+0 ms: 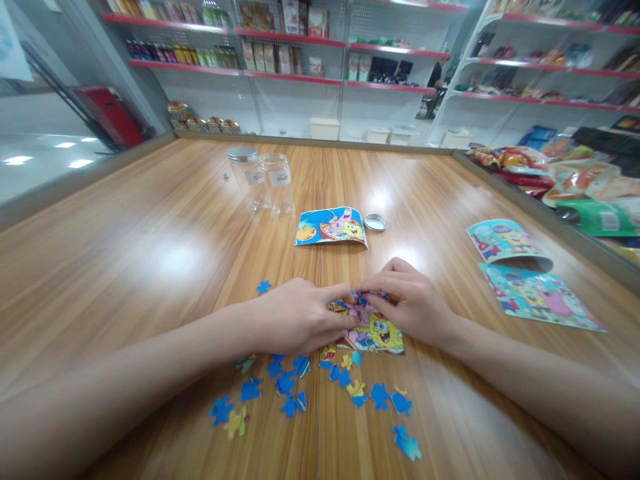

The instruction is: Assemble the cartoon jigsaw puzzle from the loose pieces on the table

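A partly joined cartoon puzzle (374, 333) lies on the wooden table (150, 240) in front of me. My left hand (300, 317) rests on its left edge, fingers curled and pinched at the top of the puzzle. From the right, my right hand (407, 300) meets it, fingertips pinched on a small blue puzzle piece (363, 297). Several loose blue and yellow pieces (293, 387) lie scattered nearer to me. One blue piece (263, 287) lies apart to the left.
Two clear plastic jars (263, 180) stand at the far middle, one capped; a loose metal lid (375, 223) lies beside a cartoon picture card (331, 227). Two more picture sheets (525, 280) lie at right. Snack bags (575, 180) pile along the right edge; shelves behind.
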`<state>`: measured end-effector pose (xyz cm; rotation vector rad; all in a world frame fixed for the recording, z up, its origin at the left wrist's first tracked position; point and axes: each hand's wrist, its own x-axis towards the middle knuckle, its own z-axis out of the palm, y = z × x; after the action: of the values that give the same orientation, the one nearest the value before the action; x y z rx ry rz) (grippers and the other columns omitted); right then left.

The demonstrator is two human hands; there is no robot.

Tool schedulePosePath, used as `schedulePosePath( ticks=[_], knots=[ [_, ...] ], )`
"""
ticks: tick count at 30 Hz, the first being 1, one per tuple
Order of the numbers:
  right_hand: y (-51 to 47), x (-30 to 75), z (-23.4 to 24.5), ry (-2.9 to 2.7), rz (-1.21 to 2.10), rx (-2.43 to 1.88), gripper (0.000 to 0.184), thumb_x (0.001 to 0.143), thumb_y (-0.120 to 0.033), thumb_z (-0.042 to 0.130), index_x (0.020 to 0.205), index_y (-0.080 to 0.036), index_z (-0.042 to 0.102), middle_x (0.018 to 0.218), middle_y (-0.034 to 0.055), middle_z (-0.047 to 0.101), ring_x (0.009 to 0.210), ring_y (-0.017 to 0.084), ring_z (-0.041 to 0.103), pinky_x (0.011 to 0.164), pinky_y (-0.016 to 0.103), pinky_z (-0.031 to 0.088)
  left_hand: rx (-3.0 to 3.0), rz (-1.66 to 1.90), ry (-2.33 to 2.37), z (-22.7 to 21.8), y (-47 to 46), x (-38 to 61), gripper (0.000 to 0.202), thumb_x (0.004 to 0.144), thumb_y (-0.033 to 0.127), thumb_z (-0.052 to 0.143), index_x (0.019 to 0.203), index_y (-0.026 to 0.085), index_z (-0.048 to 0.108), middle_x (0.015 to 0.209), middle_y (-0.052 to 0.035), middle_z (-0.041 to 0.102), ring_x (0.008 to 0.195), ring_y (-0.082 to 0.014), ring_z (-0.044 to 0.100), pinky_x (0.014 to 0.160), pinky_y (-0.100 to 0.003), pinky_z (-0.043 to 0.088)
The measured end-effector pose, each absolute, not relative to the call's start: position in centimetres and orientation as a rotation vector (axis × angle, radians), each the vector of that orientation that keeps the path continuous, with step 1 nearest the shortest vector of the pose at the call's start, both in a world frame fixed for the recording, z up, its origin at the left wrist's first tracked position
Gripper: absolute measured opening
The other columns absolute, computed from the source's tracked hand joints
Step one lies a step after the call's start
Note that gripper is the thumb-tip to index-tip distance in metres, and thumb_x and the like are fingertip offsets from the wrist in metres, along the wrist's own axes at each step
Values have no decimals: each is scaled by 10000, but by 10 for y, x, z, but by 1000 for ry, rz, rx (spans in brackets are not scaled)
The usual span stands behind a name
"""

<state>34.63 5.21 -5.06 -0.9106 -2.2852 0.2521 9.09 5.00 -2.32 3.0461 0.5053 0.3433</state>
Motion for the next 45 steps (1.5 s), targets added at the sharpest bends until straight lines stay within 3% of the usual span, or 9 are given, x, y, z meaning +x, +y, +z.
schedulePosePath(
  ticks=[10, 36, 45],
  knots=[
    [50, 348, -47, -2218, 260, -975, 299, 926, -71, 525, 1092, -223, 722, 883, 52, 743, 849, 221, 596, 728, 372, 519, 3064, 309, 516, -22, 50, 91, 297, 1006, 367, 499, 1246, 285, 654, 1213, -74, 626, 617, -99, 613, 507, -263, 506],
    [51, 346, -46, -2327, 276, -851, 309, 887, -32, 518, 1028, -174, 753, 954, 77, 726, 902, 228, 551, 796, 404, 504, 3095, 278, 518, -23, 50, 90, 315, 1014, 383, 468, 1260, 286, 639, 1197, -75, 623, 625, -121, 624, 487, -290, 492],
    [50, 347, -46, -2310, 291, -877, 293, 919, -52, 521, 1111, -182, 699, 969, 61, 725, 910, 227, 566, 809, 402, 487, 3102, 238, 527, -21, 50, 90, 328, 1018, 385, 454, 1271, 288, 639, 1181, -85, 627, 630, -127, 634, 489, -281, 494]
  ],
)
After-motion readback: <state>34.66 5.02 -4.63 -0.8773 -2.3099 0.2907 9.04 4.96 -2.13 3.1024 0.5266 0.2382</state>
